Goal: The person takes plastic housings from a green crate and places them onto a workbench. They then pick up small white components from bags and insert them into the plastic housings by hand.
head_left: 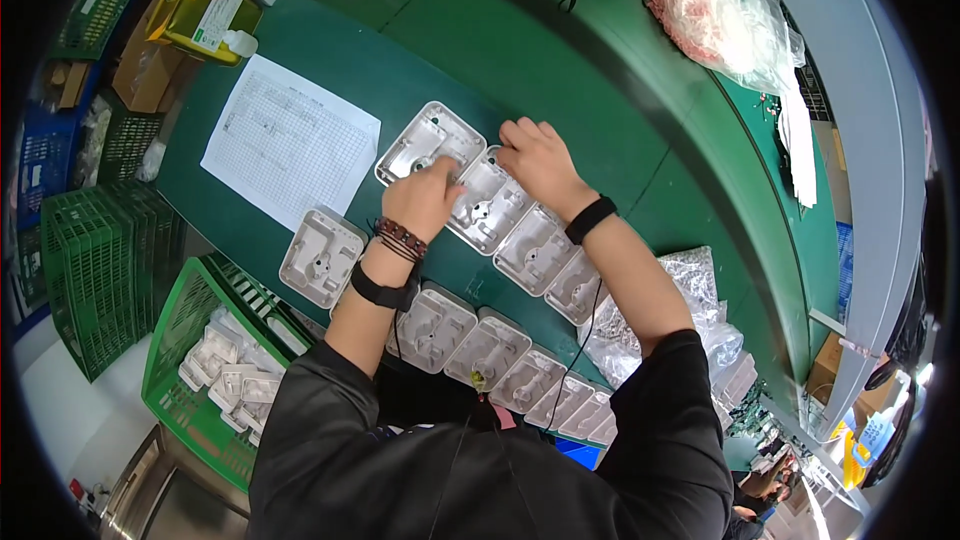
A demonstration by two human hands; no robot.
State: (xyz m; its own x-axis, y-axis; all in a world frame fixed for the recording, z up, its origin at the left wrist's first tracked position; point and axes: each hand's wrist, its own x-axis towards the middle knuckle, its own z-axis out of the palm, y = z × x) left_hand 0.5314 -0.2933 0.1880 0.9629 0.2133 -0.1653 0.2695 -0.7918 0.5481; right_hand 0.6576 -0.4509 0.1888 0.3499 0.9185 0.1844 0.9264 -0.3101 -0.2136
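Observation:
A white plastic housing (408,146), open side up with posts and bosses inside, lies on the green table. My left hand (418,204) is over its near right edge, thumb and forefinger apart, with nothing visible between them. To the right is a second white housing (505,202) in the same row. At its far edge is my right hand (543,166), fingers curled in and close together; whatever they may hold is too small or hidden to see. Further along that row are another housing (536,252) and a partly covered one (577,285).
A nearer row of housings (432,328) runs along the table edge, with a single housing (322,258) left of it. A printed sheet (290,140) lies at left. Clear bags (690,275) sit beside my right arm. A green crate (180,360) holds more white parts.

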